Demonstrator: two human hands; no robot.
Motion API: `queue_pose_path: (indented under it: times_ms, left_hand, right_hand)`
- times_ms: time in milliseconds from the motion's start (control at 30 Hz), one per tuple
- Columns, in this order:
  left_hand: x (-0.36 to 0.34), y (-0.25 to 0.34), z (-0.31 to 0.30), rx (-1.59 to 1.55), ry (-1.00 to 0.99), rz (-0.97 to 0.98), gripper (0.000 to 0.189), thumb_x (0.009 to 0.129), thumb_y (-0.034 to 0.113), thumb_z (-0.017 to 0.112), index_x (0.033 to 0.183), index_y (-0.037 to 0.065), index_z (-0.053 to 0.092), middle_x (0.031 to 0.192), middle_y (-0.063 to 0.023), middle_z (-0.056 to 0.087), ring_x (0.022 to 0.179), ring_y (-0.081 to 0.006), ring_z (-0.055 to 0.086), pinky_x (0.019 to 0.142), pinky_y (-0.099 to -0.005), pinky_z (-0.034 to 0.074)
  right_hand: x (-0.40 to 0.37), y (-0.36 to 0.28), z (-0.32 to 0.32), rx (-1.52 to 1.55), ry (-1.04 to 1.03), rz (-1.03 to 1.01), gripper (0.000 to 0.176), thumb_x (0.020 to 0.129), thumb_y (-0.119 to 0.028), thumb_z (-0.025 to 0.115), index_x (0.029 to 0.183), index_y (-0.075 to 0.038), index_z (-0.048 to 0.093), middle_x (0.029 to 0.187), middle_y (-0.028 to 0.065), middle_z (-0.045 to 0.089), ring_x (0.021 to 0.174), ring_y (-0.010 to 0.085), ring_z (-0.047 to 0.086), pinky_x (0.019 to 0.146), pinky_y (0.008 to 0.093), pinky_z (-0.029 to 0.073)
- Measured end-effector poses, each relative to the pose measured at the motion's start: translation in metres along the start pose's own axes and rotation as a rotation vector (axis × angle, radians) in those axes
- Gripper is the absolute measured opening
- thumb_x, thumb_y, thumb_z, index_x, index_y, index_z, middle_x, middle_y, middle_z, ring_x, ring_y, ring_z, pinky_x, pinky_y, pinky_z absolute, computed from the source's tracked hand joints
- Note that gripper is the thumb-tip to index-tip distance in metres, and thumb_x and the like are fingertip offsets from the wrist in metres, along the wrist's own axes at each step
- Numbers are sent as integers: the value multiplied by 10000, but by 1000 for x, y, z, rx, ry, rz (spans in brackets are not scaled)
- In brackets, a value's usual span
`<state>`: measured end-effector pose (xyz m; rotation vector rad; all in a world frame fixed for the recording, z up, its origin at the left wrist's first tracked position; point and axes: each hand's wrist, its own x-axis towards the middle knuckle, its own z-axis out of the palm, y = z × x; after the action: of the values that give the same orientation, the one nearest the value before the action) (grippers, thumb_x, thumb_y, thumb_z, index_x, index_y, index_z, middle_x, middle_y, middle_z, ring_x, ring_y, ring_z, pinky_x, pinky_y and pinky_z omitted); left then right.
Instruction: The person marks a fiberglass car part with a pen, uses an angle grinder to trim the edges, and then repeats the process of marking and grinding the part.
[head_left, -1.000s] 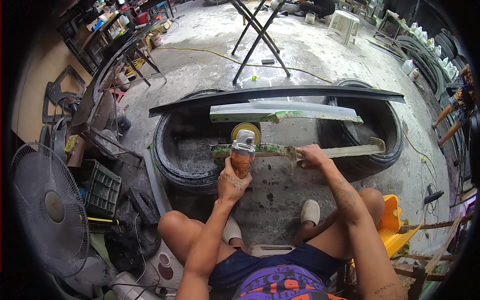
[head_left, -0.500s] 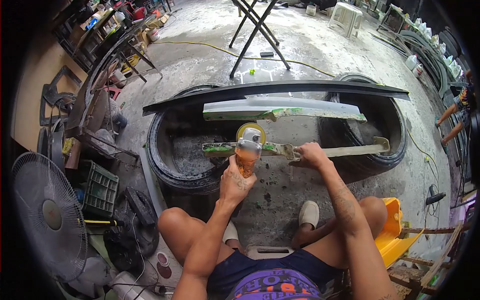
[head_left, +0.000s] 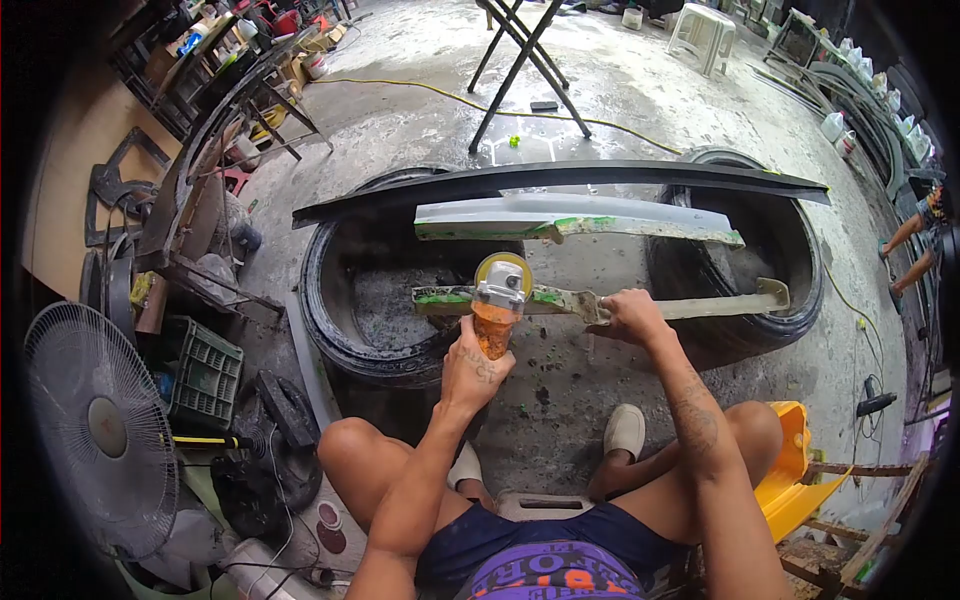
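From my distant seat, I'm seeing the fan point(head_left: 106, 425) standing farthest left, its round wire cage facing up, with the slatted plastic crate point(head_left: 206, 374) sitting just beside it. Next, the left tire point(head_left: 340, 348) is showing a dark, ridged, dusty rim around a wide opening. My left hand point(head_left: 476, 372) is wrapping snugly around the orange body of the angle grinder point(head_left: 498, 305), which is pointing away from me, its yellow-rimmed disc point(head_left: 490, 268) overlapping the strip in view; I can't tell whether they're touching. That long, pale, green-smeared strip point(head_left: 705, 305) is running left to right across both tires, with the smooth grey panel point(head_left: 620, 214) lying beyond it, clear floor point(head_left: 590, 268) showing between. My right hand point(head_left: 636, 316) is closing its fingers on the strip's rough middle. The right tire point(head_left: 792, 325) is sitting beneath the strip's flanged end, and the glossy yellow part point(head_left: 785, 492) is lying beside my right leg.
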<state>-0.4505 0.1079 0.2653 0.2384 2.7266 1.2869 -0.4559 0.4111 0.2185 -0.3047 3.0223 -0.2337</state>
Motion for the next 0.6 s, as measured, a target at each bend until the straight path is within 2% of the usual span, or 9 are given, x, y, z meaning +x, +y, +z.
queue_pose_path:
  times_ms: [300, 600]
  left_hand:
    - [0, 0, 0, -1, -17, -7, 544, 707, 222, 682, 1147, 0, 453, 975, -280, 656, 953, -476, 628, 836, -484, 507]
    - [3, -1, 3, 10, -9, 24, 532, 703, 218, 678, 1138, 18, 445, 963, -272, 656, 937, -482, 622, 820, -503, 508]
  right_hand:
    - [0, -1, -2, 27, 19, -5, 469, 739, -577, 702, 886, -134, 743, 739, 164, 679, 742, 370, 666, 708, 469, 530]
    - [-1, -6, -10, 2, -6, -9, 444, 751, -549, 696, 905, -135, 739, 761, 159, 687, 755, 363, 669, 720, 464, 533]
